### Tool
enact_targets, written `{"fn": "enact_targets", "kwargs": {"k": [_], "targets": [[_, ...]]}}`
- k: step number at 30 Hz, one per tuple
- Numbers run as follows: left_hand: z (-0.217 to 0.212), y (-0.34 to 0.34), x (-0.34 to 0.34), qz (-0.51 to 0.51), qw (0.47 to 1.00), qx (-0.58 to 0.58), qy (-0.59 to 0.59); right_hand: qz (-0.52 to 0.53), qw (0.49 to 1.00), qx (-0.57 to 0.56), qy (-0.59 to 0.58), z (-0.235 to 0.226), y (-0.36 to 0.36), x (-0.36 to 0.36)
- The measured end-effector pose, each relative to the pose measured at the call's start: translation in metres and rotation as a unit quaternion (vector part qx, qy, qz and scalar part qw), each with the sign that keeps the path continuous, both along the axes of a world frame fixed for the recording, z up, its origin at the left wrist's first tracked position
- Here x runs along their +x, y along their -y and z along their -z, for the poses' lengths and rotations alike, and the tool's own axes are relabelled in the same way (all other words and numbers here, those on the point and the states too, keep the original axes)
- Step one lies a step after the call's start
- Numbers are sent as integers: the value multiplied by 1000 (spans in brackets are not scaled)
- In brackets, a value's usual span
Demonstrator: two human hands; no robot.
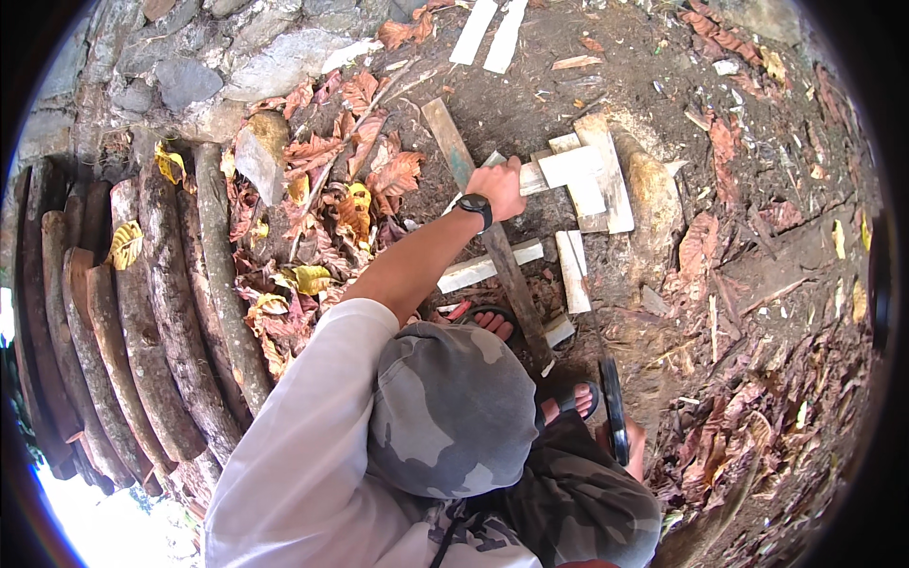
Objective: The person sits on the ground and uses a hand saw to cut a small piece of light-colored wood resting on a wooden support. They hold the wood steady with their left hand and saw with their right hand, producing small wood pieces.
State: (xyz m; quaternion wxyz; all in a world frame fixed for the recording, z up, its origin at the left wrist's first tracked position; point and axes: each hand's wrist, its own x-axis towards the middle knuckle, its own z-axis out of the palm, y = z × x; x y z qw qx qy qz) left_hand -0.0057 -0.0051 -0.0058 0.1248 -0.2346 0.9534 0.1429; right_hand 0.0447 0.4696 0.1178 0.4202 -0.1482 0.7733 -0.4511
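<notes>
My left hand (502,189), with a dark watch at its wrist, is closed around the middle of a long, narrow, weathered wooden plank (516,284). The plank slants from the upper left down toward my sandalled feet. At the lower right my right hand (634,451) grips a long black tool (614,407), seen nearly edge-on; its kind is unclear. Just right of my left hand lie overlapping pale wood pieces (574,178). Another pale strip (490,267) passes by the plank, and a short pale piece (572,272) lies to its right.
Stacked logs (170,322) line the left side, below a stone wall (185,83). Dry leaves (317,256) cover the ground beside them. A pale log (653,213) lies right of the wood pieces. Two white strips (488,33) rest at the top. Camouflage cloth (454,417) fills the lower middle.
</notes>
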Motion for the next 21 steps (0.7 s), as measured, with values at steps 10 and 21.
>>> {"fn": "enact_targets", "kwargs": {"k": [10,21], "targets": [[-2,1,-4,-27,1000,6,12,17,998,-59,-19,10,52,-14],[1,2,-5,-8,1000,-2,6,-21,999,3,-33,3,26,-9]]}}
